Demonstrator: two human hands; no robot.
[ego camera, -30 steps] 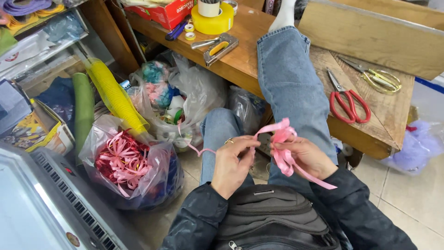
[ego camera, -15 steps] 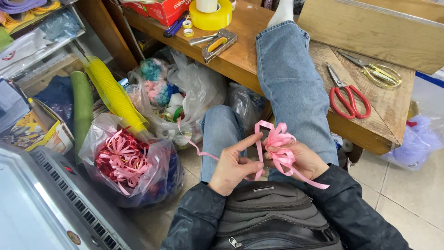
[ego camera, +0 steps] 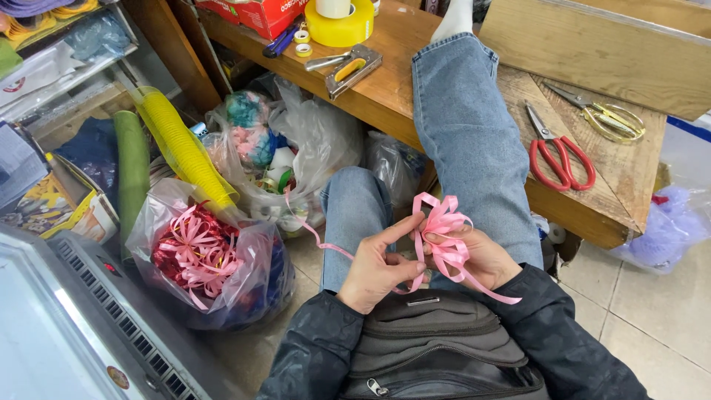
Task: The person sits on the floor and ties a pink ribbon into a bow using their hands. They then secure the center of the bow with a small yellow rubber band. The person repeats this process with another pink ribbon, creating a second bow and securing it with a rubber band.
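A pink ribbon bow [ego camera: 442, 235] with several loops sits in my lap area, above a dark waist bag [ego camera: 437, 342]. My right hand [ego camera: 480, 258] cups the bow from below and behind. My left hand [ego camera: 378, 267] pinches a thin pink ribbon strand [ego camera: 315, 231] that runs from the bow out to the left, with the forefinger pointing toward the loops. Two ribbon tails hang down over the bag. My legs in blue jeans [ego camera: 474, 141] lie under both hands, one stretched onto the wooden bench.
A clear plastic bag [ego camera: 198, 255] of finished pink and red bows stands at left, beside a stack of yellow cups [ego camera: 181, 148]. On the wooden bench [ego camera: 592, 207] lie red-handled scissors [ego camera: 557, 152], gold scissors [ego camera: 611, 118], a stapler [ego camera: 352, 70] and yellow tape rolls [ego camera: 339, 22].
My hands have dropped slightly toward the bag and drawn closer together. The left hand has shifted its pinch on the strand, and the bow's loops stand more gathered.
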